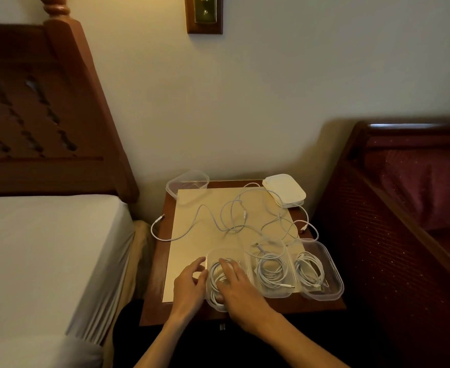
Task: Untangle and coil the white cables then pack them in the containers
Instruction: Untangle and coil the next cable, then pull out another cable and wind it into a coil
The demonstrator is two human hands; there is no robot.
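A small wooden table (pixel 322 305) stands against a pale wall between a bed (pixel 46 248) and a dark red couch (pixel 415 208), with a cream mat (pixel 192 251) on top. Three clear containers sit along the near edge. The right hand (pixel 235 281) presses a coiled cable (pixel 214 278) into the left container (pixel 227 252), fingers (pixel 225 264) straight and slightly spread. The left hand (pixel 189 281) rests against that container's outer wall, fingers loosely spread. The middle container (pixel 288 293) and right container (pixel 334 269) each hold a coil. Loose tangled cables (pixel 231 216) lie across the mat. An empty container (pixel 188 181) and a stack of white lids (pixel 285 189) sit at the back.
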